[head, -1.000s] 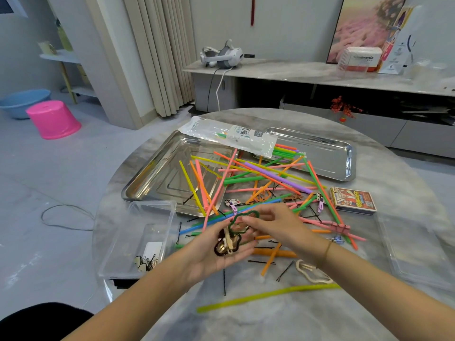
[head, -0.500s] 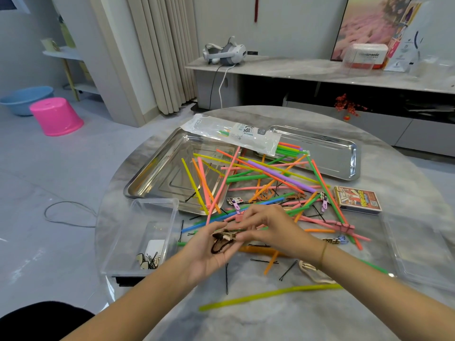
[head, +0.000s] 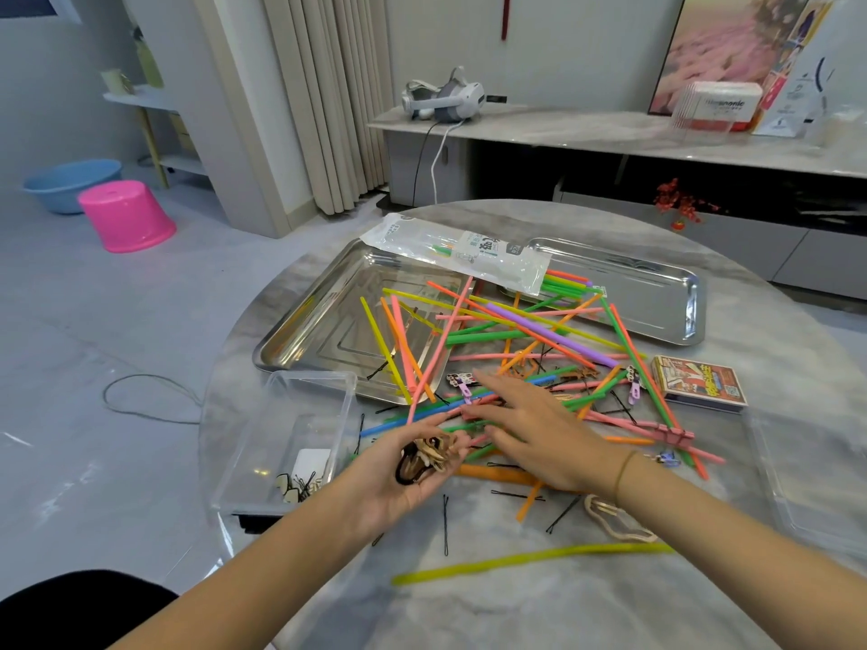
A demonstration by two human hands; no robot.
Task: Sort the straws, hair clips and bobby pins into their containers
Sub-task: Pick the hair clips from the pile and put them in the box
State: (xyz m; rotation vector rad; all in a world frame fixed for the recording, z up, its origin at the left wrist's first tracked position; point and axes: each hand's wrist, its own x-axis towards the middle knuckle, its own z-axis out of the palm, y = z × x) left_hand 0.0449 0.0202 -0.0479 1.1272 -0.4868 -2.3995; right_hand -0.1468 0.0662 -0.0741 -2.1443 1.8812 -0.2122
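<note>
My left hand (head: 413,476) is palm up over the table's middle, cupping several brown and beige hair clips (head: 424,459). My right hand (head: 530,429) reaches flat over the pile of coloured straws (head: 516,340), fingers straight, toward a small lilac clip (head: 462,383). Black bobby pins (head: 445,525) lie loose on the marble near me. A beige clip (head: 614,523) lies by my right wrist. A clear box (head: 305,415) at the left holds a few clips and pins.
Two steel trays (head: 328,321) (head: 657,293) sit at the back under a plastic straw bag (head: 464,255). A card box (head: 699,384) lies right, a clear container (head: 807,471) at the right edge. A yellow-green straw (head: 530,562) lies nearest me.
My right hand has let go of the clips in my left palm and stretched forward over the straws. The left hand still carries the clips, shifted slightly left.
</note>
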